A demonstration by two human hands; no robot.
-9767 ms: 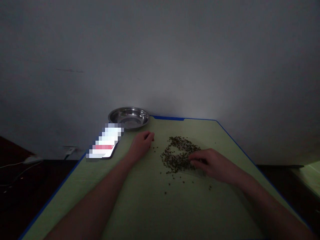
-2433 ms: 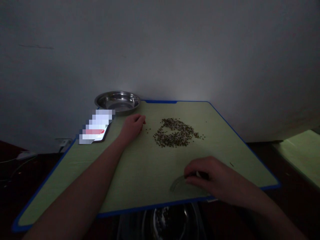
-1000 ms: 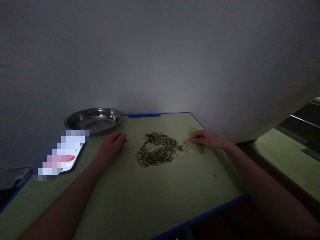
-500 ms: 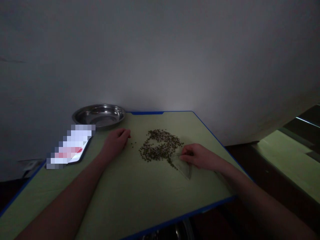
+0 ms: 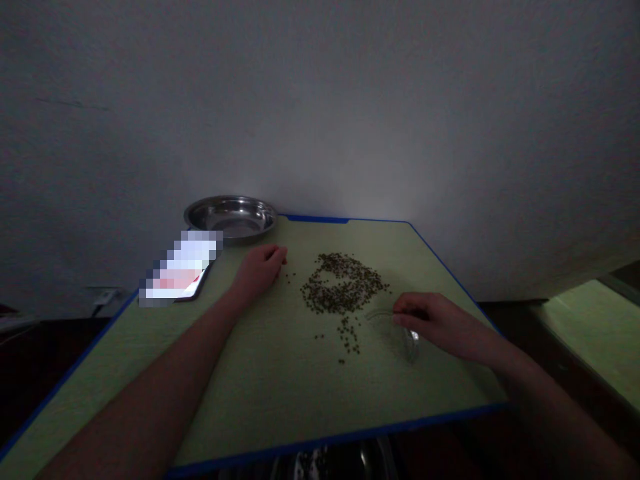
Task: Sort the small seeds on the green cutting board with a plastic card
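My right hand pinches the edge of a clear, see-through piece with a curved rim, perhaps a plastic lid, low over the table to the right of the pile. Small dark greenish-brown beans or seeds lie spread in a rough ring in the middle. A short trail of loose grains runs from the pile toward me. On the left, my left hand rests on the table with its fingers curled. What they hold, if anything, is hidden. Several stray grains lie beside its fingertips.
A shallow steel basin stands at the back left by the wall. In front of it lies a phone with a lit, blurred screen. The pale green table has a blue edge. Below the front edge, a shiny metal container shows partly.
My right hand has drawn the clear piece away from the pile, toward the right. Several grains now lie scattered in front of the pile. My left hand stays on the table; the view has shifted.
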